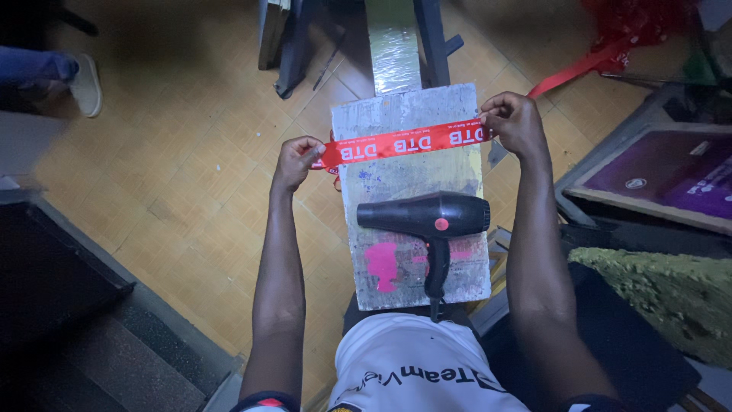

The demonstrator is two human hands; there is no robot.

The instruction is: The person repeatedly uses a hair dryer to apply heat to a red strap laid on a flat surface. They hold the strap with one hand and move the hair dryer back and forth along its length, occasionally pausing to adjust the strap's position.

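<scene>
My left hand [296,159] and right hand [515,122] pinched ribbon [404,143] taut across table [396,107] far edge. Risk: slack grip, fresh print smearing; dryer [427,216] near, could snag.

Red printed ribbon label [404,142] stretched across far end of paint-stained board [404,107]. Purple rectangular framed sign [663,175] on floor, right edge.
</scene>
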